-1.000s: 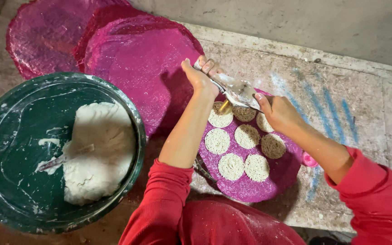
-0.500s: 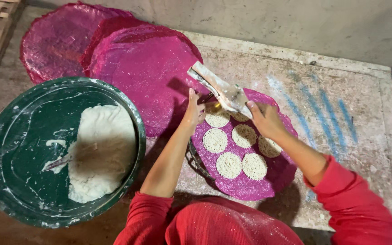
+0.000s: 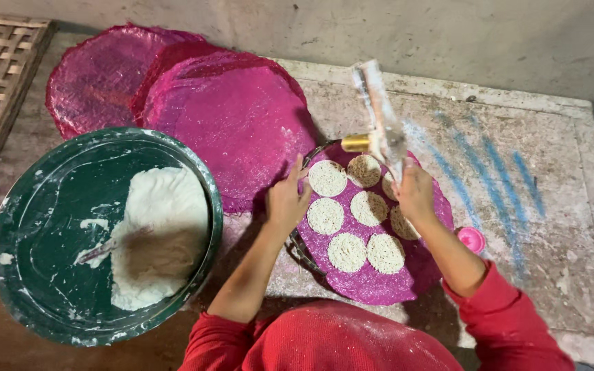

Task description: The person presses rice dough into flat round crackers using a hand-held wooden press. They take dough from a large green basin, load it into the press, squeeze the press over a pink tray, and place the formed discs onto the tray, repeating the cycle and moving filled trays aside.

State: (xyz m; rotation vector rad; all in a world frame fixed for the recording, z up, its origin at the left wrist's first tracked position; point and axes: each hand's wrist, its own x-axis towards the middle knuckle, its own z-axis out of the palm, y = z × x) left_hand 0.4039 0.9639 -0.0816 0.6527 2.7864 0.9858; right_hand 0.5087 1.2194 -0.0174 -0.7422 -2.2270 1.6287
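On the pink mesh mat point(image 3: 379, 285), at the stone table's point(image 3: 558, 206) front, seven round noodle nests point(image 3: 327, 178) are laid. A brass-tipped press point(image 3: 378, 117) is gripped by the closed right hand point(image 3: 414, 192); the mat's edge is pinned by the spread left hand point(image 3: 287, 199). Nests could be smeared if the press is tilted carelessly.

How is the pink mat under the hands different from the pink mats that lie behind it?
The mat under the hands carries seven round white noodle discs; the mats behind carry none. The front mat lies singly on a round metal frame, while the back mats overlap in a pile of about three. The left hand touches the front mat's edge; no hand touches the back mats. All are round, pink and woven.
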